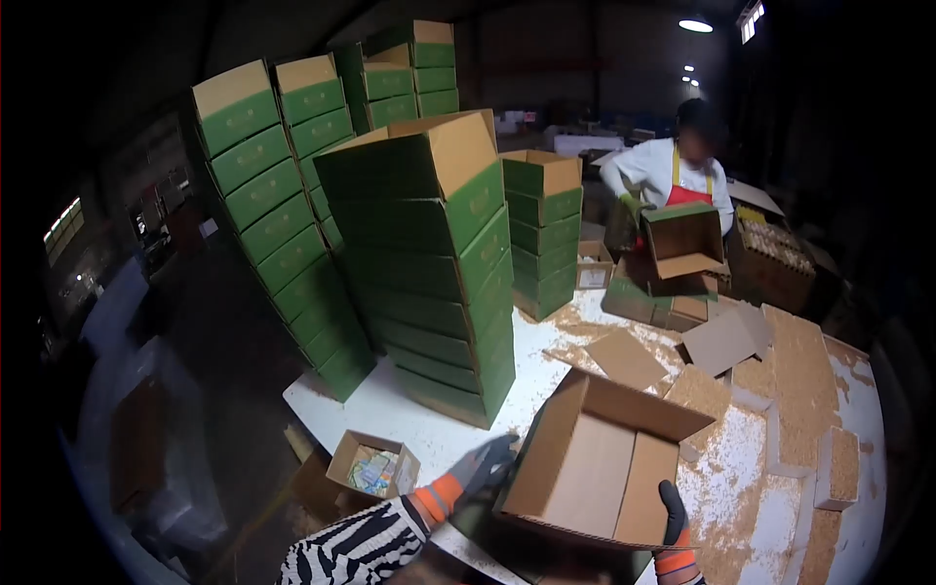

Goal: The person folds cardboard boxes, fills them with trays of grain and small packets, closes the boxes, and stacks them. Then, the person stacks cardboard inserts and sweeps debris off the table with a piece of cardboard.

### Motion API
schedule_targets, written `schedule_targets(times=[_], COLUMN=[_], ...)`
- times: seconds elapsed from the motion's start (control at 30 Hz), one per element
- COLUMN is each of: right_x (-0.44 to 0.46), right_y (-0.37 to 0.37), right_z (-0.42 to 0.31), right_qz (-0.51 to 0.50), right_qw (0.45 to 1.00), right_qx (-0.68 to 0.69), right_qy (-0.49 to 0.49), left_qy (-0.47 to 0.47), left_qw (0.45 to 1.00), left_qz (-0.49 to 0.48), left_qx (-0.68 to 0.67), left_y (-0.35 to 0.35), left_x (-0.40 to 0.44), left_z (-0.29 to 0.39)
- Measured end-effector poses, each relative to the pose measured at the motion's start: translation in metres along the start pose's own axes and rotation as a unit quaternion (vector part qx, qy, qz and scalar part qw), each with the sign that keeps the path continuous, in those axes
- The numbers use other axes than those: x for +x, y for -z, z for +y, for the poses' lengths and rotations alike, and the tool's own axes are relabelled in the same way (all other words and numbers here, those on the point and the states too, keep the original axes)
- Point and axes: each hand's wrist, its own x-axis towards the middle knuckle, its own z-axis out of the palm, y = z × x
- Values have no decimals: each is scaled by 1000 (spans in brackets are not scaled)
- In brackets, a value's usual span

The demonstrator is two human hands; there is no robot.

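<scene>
Head view: gripping open box (595, 468) by right wall with gloved right hand (675, 526). Box tilted at near side of counter (341, 405), cardboard interior exposed. Left hand (480, 466), also gloved, at box's left side; grip or contact cannot be told. Left of box: small carton (341, 454) with packets; beyond, tall green stack (439, 322). Across counter: person (648, 166) holding green box (684, 244).

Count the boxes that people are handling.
2: an open box at the wearer's left hand and right hand, another box held by the co-worker. More may be hidden beneath.
</scene>
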Motion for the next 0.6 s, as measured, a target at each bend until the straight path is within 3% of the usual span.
schedule_targets(times=[0.07,0.1,0.13,0.17,0.2,0.23,0.3,0.37,0.4,0.43,0.53,0.57,0.6], right_x=[18,26,37,60,75,90,161,198,209,220,234,275,276], right_y=[-34,-62,-93,-106,-137,-167,-187,-229,-272,-309,-428,-436,-458], right_z=[-30,-51,-73,-90,-111,-133,-161,-172,-178,-182,-172,-175,-170], right_qz=[20,-2,-20,-64,-148,-227,-262,-174,-104,-79,-54,-154,-47], right_qw=[996,990,982,975,964,947,917,901,923,927,948,966,983], right_qx=[37,61,85,136,175,206,64,31,65,12,-70,34,-68], right_qy=[78,123,169,163,136,100,293,397,365,367,305,207,165], left_qy=[-280,-351,-346,-397,-431,-447,-420,-354,-339,-325,-277,-344,-375], left_qw=[945,912,900,866,843,839,838,885,894,902,924,903,900], left_qz=[108,199,254,300,284,295,346,285,279,274,261,256,217], left_qx=[133,73,69,-45,-154,-97,-44,-98,-85,-70,-22,13,-50], left_y=[56,87,129,147,187,220,329,299,300,302,312,344,394], left_x=[43,65,80,90,113,122,178,160,165,170,187,224,279], left_z=[42,73,107,149,165,196,219,289,292,293,291,271,242])
